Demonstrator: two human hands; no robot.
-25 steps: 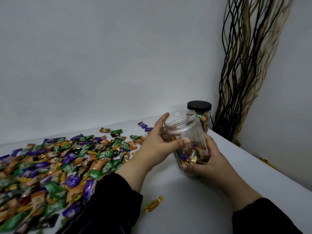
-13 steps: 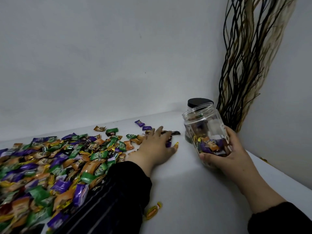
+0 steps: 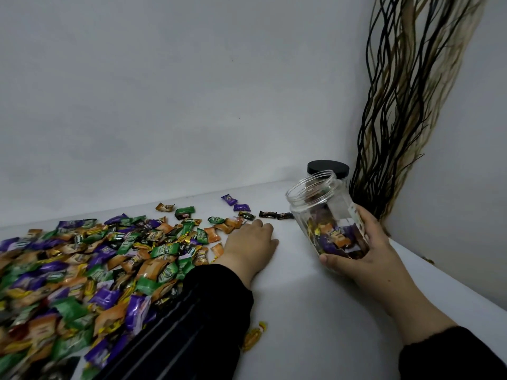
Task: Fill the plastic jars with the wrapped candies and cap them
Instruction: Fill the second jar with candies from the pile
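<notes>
A clear plastic jar without a cap, tilted with its mouth to the left, is about a third full of wrapped candies. My right hand grips it round the lower part, above the white table. My left hand rests on the table at the right edge of the big pile of wrapped candies. Its fingers are curled in and hide what lies under them. Behind the open jar stands a second jar with a black cap, mostly hidden.
Loose candies lie past my left hand: two purple ones and two dark ones. One yellow candy lies near my left sleeve. A bundle of dry twigs leans in the right corner. Grey walls close off the back and right.
My left hand left the jar, reached out flat onto the candies, then drew back with its fingers curled. My right hand carried the jar to the right and tilted it.
</notes>
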